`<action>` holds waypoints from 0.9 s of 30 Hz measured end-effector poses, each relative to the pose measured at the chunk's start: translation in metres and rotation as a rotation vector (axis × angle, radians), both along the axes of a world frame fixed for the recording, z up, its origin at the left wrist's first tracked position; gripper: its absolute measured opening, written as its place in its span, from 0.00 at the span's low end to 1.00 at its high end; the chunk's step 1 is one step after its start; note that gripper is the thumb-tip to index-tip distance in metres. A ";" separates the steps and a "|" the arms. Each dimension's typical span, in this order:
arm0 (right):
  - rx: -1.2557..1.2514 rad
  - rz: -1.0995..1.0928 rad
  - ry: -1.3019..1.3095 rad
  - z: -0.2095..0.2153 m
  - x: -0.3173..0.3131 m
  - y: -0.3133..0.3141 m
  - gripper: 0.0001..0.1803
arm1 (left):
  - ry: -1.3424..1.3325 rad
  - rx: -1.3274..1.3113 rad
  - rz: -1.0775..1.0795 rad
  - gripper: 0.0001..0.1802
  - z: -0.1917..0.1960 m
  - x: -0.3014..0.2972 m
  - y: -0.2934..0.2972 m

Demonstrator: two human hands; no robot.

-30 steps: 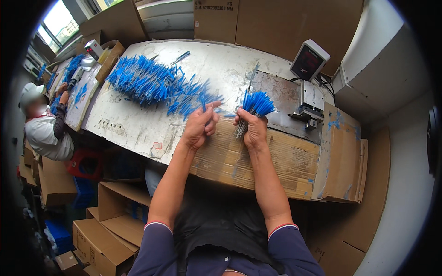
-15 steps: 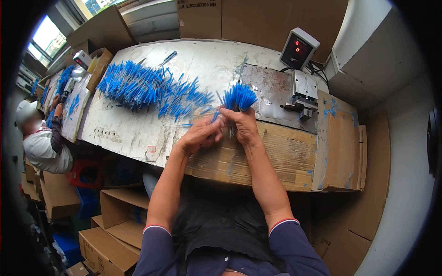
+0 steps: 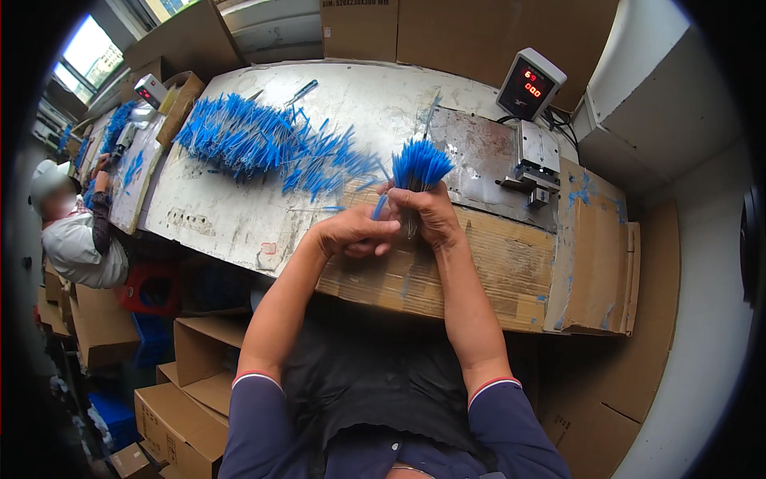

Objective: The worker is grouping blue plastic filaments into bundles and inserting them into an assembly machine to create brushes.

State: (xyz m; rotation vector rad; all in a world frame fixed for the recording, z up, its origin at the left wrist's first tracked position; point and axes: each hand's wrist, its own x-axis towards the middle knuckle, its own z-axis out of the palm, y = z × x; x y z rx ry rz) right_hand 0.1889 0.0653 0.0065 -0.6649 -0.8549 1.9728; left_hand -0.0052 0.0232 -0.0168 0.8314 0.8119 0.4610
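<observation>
My right hand (image 3: 431, 211) is wrapped round an upright bundle of thin blue-ended sticks (image 3: 421, 164); their blue ends fan out above the fist and pale, thin stems show below it. Close on its left, my left hand (image 3: 355, 231) pinches a single blue-ended stick (image 3: 379, 207) between thumb and fingers. A long heap of similar sticks (image 3: 239, 140) lies to the left on the white worktable (image 3: 207, 211), thinning into loose ones towards my hands. Exactly what kind of stick these are, I cannot tell.
A flat cardboard sheet (image 3: 487, 263) covers the table's front edge. Behind it lie a stained metal plate (image 3: 471, 144), a metal fixture (image 3: 538, 156) and a red-lit display box (image 3: 531, 84). A screwdriver (image 3: 302, 92) lies at the back. Far left, a co-worker (image 3: 80, 247) sits at another table.
My left hand has shifted slightly, its fingers now more stretched towards the bundle with the single stick. The right hand keeps hold of the bundle. The view has moved a little.
</observation>
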 end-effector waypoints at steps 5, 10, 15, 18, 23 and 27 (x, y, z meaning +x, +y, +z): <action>-0.002 -0.011 -0.043 -0.019 0.002 0.007 0.11 | 0.108 0.041 -0.129 0.14 0.000 0.005 0.008; -0.135 0.013 -0.021 -0.029 0.003 0.009 0.09 | 0.041 0.027 -0.090 0.10 -0.004 0.007 0.004; -0.160 -0.007 -0.003 -0.020 0.000 0.005 0.06 | 0.040 0.064 0.206 0.13 -0.005 0.010 -0.004; -0.117 -0.087 -0.059 -0.034 0.000 0.010 0.06 | 0.105 0.140 0.310 0.11 -0.003 0.020 -0.008; -0.124 -0.217 -0.079 -0.036 -0.007 0.009 0.05 | 0.413 0.586 0.594 0.11 -0.013 0.041 -0.021; -0.123 -0.213 -0.075 -0.032 -0.006 0.009 0.05 | 0.486 0.781 0.667 0.12 -0.022 0.037 -0.024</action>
